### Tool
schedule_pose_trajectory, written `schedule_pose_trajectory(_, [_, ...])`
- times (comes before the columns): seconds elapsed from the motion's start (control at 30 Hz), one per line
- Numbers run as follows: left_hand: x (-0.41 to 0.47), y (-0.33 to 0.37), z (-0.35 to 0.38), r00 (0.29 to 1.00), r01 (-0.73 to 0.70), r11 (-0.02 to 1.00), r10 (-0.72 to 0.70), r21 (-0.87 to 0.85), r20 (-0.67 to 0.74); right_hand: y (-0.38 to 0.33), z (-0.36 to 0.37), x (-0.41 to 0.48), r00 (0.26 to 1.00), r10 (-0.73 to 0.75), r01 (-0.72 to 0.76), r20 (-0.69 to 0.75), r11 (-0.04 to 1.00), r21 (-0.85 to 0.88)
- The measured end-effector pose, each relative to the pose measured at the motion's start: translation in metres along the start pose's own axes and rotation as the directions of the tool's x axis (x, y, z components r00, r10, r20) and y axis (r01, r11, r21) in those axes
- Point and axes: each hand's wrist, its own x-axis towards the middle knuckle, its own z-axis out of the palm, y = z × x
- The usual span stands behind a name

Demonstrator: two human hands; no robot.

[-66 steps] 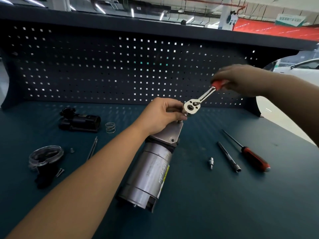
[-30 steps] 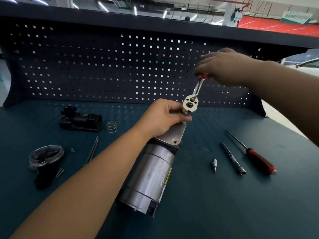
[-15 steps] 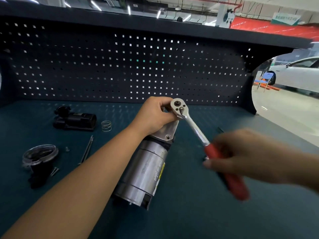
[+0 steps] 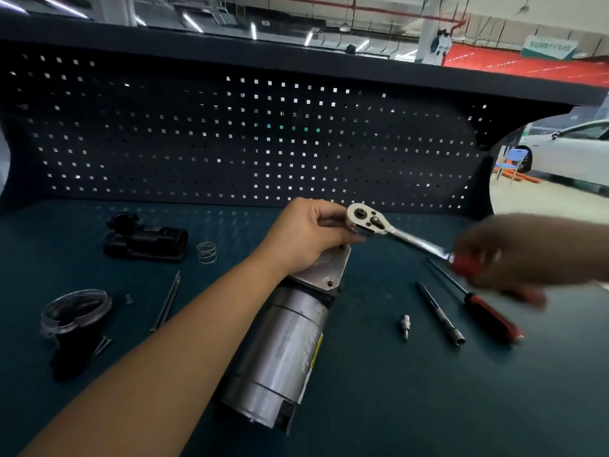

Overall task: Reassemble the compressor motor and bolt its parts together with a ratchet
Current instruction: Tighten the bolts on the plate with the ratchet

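Observation:
The silver cylindrical compressor motor (image 4: 283, 357) lies tilted on the dark bench, its grey end plate (image 4: 324, 270) facing away from me. My left hand (image 4: 309, 232) grips the top of that end plate. A chrome ratchet (image 4: 365, 219) sits with its head over the plate's upper corner, next to my left fingers. Its shaft runs down to the right into a red handle that my right hand (image 4: 514, 249), blurred by motion, grips.
On the left lie a black housing (image 4: 145, 240), a wire spring (image 4: 206, 252), a thin rod (image 4: 168, 301), a clear-rimmed cap (image 4: 74, 310) and small screws. Right of the motor lie a small bit (image 4: 406, 325), an extension bar (image 4: 441, 315) and a red-handled screwdriver (image 4: 491, 319). A pegboard (image 4: 230, 143) closes the back.
My right hand has swung the ratchet handle round: from far right, to the back, then near me, and now out to the right again. My left hand stays on the end plate.

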Motion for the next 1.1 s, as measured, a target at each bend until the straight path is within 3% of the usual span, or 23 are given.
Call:
schedule_pose_trajectory(0.07, [0.001,-0.001,0.001,1.0,0.014,1.0,-0.013,-0.021,0.015,0.01,-0.025,0.031,0.979,-0.033,-0.02,-0.2,0.966,-0.257])
schedule_pose_trajectory(0.13, [0.002,0.0,0.002,1.0,0.02,0.999,-0.019,-0.025,0.021,0.002,-0.04,0.067,0.913,-0.189,-0.04,-0.362,0.84,-0.54])
schedule_pose_trajectory(0.23, [0.001,-0.001,0.002,1.0,0.014,0.999,-0.014,-0.036,0.013,-0.034,-0.037,0.108,0.768,-0.435,0.013,-0.47,0.744,-0.668])
schedule_pose_trajectory(0.3, [0.001,-0.001,0.001,1.0,0.006,0.999,-0.006,-0.049,-0.009,-0.055,-0.023,0.12,0.642,-0.492,0.103,-0.588,0.815,-0.57])
schedule_pose_trajectory(0.33, [0.001,-0.002,0.001,1.0,-0.004,0.999,0.003,-0.046,-0.021,-0.06,-0.013,0.121,0.579,-0.451,0.172,-0.68,0.882,-0.439])
schedule_pose_trajectory(0.4, [0.0,-0.003,0.002,0.999,-0.024,0.999,0.022,-0.046,-0.033,-0.062,0.009,0.121,0.516,-0.212,0.368,-0.83,0.93,-0.009])
schedule_pose_trajectory(0.43, [0.0,-0.003,0.003,0.999,-0.032,0.998,0.03,-0.046,-0.032,-0.061,0.021,0.118,0.568,-0.031,0.453,-0.823,0.846,0.281])
schedule_pose_trajectory(0.47, [0.0,-0.003,0.003,0.999,-0.037,0.998,0.036,-0.044,-0.028,-0.062,0.03,0.114,0.689,0.124,0.492,-0.714,0.643,0.586])
schedule_pose_trajectory(0.5, [0.0,-0.002,0.003,0.999,-0.039,0.998,0.038,-0.041,-0.019,-0.066,0.036,0.111,0.848,0.161,0.44,-0.505,0.318,0.84])
schedule_pose_trajectory(0.53, [0.0,-0.002,0.002,0.999,-0.04,0.999,0.04,-0.032,-0.009,-0.069,0.04,0.11,0.954,0.051,0.297,-0.296,-0.013,0.955])
schedule_pose_trajectory(0.57, [0.0,-0.001,0.002,0.999,-0.04,0.999,0.04,-0.014,-0.003,-0.07,0.043,0.11,0.979,-0.089,0.157,-0.182,-0.235,0.959])
schedule_pose_trajectory(0.63, [0.0,-0.001,0.001,1.0,-0.031,0.999,0.031,0.013,-0.005,-0.071,0.044,0.113,0.955,-0.223,0.07,-0.197,-0.476,0.877])
schedule_pose_trajectory(0.73, [-0.003,-0.001,-0.001,1.0,-0.013,1.0,0.013,0.014,-0.019,-0.084,0.052,0.116,0.949,-0.093,0.164,-0.302,-0.673,0.722])
schedule_pose_trajectory(0.8, [-0.004,-0.002,-0.001,0.999,0.0,1.0,0.002,0.025,-0.046,-0.092,0.064,0.112,0.906,0.073,0.317,-0.416,-0.768,0.557])
schedule_pose_trajectory(0.87, [-0.005,-0.002,-0.001,0.997,0.008,0.999,-0.005,0.044,-0.073,-0.096,0.073,0.109,0.794,0.239,0.521,-0.559,-0.742,0.422])
schedule_pose_trajectory(0.9, [-0.006,-0.001,-0.001,0.997,0.009,0.999,-0.006,0.051,-0.072,-0.098,0.077,0.108,0.716,0.301,0.627,-0.63,-0.674,0.391])
schedule_pose_trajectory(1.0, [-0.009,0.0,-0.002,0.998,0.016,0.999,-0.015,0.031,-0.053,-0.101,0.085,0.102,0.398,0.403,0.909,-0.824,-0.293,0.296])
schedule_pose_trajectory(1.1, [-0.011,0.002,0.0,0.999,0.021,0.998,-0.019,0.061,-0.04,-0.1,0.101,0.101,0.076,0.32,0.982,-0.944,0.141,0.127])
